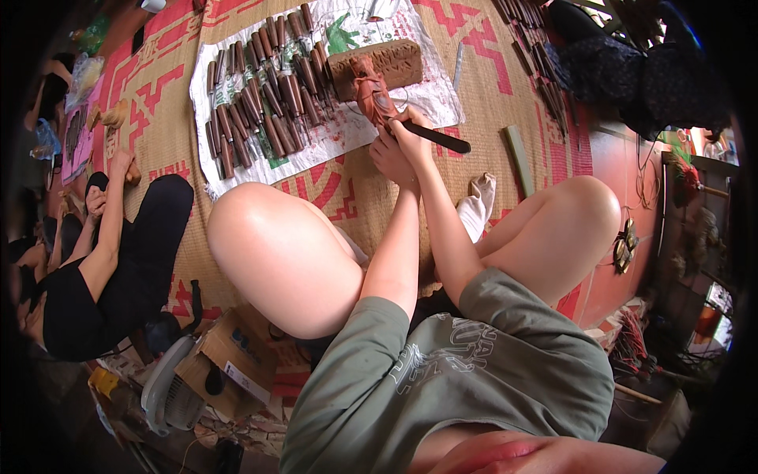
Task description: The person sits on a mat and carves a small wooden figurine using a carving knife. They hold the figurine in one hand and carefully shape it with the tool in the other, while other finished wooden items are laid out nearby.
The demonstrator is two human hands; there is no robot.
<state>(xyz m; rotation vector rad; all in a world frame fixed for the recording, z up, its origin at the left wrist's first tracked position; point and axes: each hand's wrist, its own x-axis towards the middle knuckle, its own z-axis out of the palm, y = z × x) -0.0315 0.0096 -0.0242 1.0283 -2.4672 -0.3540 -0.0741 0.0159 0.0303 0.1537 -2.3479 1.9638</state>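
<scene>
My left hand (392, 159) is closed around the lower end of a reddish-brown wrapped bundle (369, 88). The bundle's upper end rests against a brown rectangular block (407, 63) with a rough, marked face. Just above and to the right, my right hand (414, 136) grips a tool with a long dark handle (448, 141), its other end hidden by my fingers and the bundle. Both hands touch or nearly touch. Left of them, rows of brown handles (260, 95), several with metal ends, lie on a white printed sack (335, 146).
A patterned straw mat (158, 130) spreads beneath everything. To the right lie a greenish flat strip (519, 162), a thin metal strip (459, 65) and more dark sticks (545, 71). At left, another person holds a wooden mallet (113, 118). A cardboard box (229, 363) stands behind my left side.
</scene>
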